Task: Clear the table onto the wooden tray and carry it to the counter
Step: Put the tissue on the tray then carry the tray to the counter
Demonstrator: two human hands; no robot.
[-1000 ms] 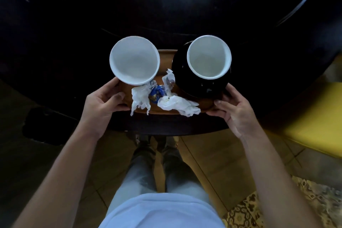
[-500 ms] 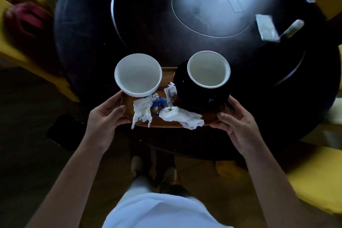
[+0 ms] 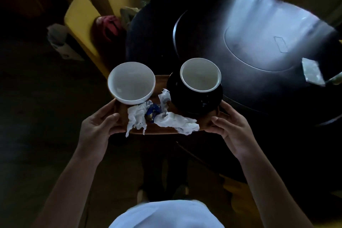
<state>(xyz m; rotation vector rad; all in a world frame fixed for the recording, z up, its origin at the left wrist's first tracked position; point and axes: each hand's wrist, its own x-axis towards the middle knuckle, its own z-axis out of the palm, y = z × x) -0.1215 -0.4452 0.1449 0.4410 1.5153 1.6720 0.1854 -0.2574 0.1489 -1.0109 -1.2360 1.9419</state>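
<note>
Both hands, left hand (image 3: 100, 127) and right hand (image 3: 233, 127), grip the wooden tray (image 3: 159, 130) ends; round black table (image 3: 259, 46) just beyond

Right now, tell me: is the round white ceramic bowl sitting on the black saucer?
No, the white bowl sits directly on the wooden tray, left of the black saucer.

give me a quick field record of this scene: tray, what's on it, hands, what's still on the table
tray: wooden tray, held up in front of the person
left end: white bowl
right end: white cup on a black saucer
front: crumpled napkins and a blue wrapper
left hand: grips the tray's left end
right hand: grips the tray's right end
table: dark, round, a small white packet left near its right edge
</note>
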